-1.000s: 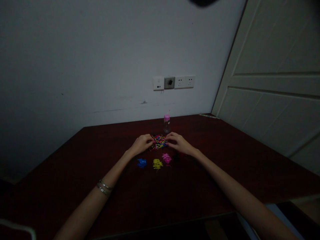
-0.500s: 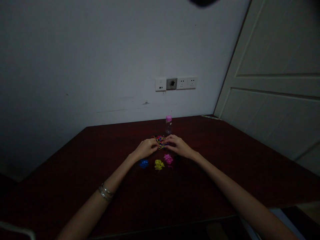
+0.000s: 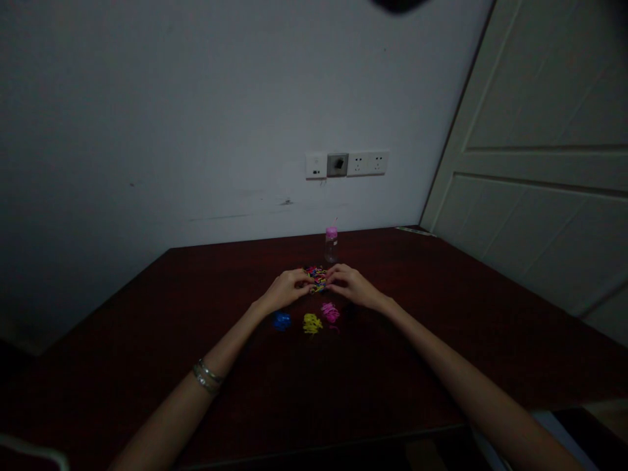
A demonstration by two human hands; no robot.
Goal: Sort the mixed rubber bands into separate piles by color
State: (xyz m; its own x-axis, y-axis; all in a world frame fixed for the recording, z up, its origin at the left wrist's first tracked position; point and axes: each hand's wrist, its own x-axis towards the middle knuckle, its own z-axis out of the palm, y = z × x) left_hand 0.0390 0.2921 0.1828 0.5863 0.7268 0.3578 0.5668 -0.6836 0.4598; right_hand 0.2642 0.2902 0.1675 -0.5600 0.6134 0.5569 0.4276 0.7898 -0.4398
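A mixed pile of small coloured loops [image 3: 318, 277], which look like elastic bands, lies on the dark red table. At its left edge is my left hand [image 3: 288, 288], fingers curved and a little apart from the thumb. My right hand [image 3: 354, 286] touches the right edge with its fingers bent and slightly parted. No band can be made out in either hand, though the fingertips are small and dim. Nearer to me lie separate heaps of blue bands [image 3: 282, 320], yellow bands [image 3: 312, 323] and pink bands [image 3: 330, 313].
Behind the pile stands a clear bottle with a pink lid [image 3: 331, 245]. The table [image 3: 235, 405] meets a pale wall with sockets [image 3: 367, 163]. A white panelled door [image 3: 540, 216] rises along the right side.
My right hand has drawn slightly to the right, and its fingers are closer together. The left hand has barely shifted. More of the mixed pile shows between the hands.
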